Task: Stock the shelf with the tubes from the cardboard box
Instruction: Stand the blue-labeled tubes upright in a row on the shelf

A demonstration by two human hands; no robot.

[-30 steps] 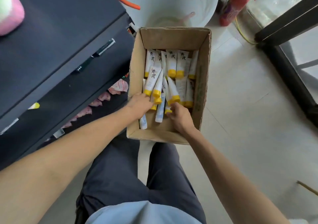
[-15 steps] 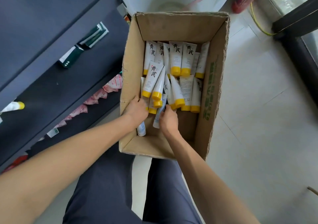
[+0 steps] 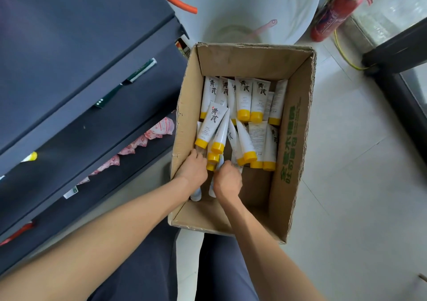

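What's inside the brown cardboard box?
The cardboard box holds many white tubes with yellow caps, piled up. The left hand and right hand reach in, hiding some tubes. Lower layers are covered.

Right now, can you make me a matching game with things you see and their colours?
Things:
1. caps of the tubes
2. fire extinguisher
3. cardboard box
4. bucket

Colours:
A. brown
B. white
C. yellow
D. red

Pairs: 1-C, 2-D, 3-A, 4-B
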